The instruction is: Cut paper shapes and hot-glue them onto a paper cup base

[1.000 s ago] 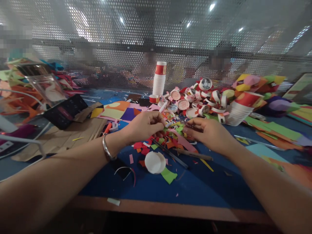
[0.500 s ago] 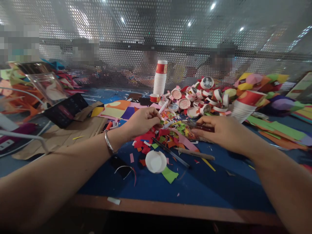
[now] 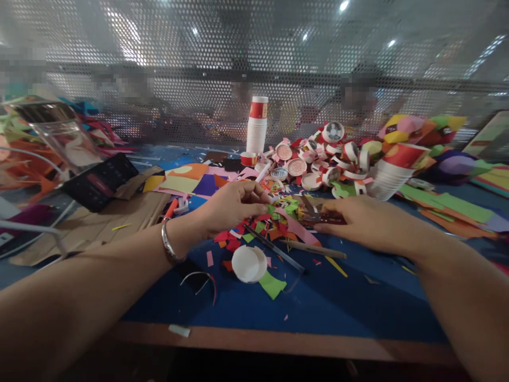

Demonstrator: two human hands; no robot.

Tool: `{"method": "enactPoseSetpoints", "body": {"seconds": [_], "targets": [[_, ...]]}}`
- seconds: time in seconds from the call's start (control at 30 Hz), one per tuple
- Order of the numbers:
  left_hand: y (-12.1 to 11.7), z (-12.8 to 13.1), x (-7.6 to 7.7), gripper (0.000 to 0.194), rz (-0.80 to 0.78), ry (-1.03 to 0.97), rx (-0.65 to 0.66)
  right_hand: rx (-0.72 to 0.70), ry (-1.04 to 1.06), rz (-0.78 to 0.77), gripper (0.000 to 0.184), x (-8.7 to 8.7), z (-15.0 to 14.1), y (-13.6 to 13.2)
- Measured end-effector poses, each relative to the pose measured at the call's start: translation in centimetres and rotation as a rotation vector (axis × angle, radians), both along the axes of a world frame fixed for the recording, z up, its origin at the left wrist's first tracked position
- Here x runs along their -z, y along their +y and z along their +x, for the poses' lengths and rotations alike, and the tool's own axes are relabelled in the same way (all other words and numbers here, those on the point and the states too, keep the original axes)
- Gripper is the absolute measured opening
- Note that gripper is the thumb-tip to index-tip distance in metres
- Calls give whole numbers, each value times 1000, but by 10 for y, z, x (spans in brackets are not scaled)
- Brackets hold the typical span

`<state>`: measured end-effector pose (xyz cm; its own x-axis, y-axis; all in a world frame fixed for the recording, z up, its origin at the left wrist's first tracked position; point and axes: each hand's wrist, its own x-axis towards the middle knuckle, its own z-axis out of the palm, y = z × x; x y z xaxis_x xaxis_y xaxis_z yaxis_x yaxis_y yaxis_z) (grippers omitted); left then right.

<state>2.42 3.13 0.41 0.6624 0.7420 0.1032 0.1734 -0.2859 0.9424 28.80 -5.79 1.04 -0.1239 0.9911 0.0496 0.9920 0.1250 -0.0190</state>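
The two hands are apart over a heap of scraps (image 3: 278, 232) on the blue counter (image 3: 338, 307). The left hand (image 3: 228, 209), with a bracelet (image 3: 166, 240) at its wrist, has its thumb and fingers brought nearly together; a bit of green (image 3: 271, 209) shows at the tips, but whether they grip it I cannot tell. The right hand (image 3: 363, 218) is closed round a tool (image 3: 313, 212), thumb on the near side and fingers on the far side.

The tool is at the right edge of the heap, between the two hands. It lies roughly crosswise, its free end pointing left and slightly away from the person. It is dark, with reddish brown near the grip; the fingers hide part of it and its exact kind is unclear.

Nearer the person, a pen (image 3: 274, 248) and a stick (image 3: 314, 248) lie slantwise, and a white cup (image 3: 249, 263) touches a green scrap (image 3: 272, 285). Behind the heap are cut cup pieces (image 3: 296, 167), an upright cup stack (image 3: 256, 132) and, to the right, a leaning stack (image 3: 392, 178).
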Motion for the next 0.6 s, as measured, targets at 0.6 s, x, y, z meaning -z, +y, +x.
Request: {"method": "enactPoseSetpoints", "body": {"seconds": [0.6], "targets": [[-13,1,-8,8,-38,51,59,29,-39,-113,31,-5,-6,-5]]}}
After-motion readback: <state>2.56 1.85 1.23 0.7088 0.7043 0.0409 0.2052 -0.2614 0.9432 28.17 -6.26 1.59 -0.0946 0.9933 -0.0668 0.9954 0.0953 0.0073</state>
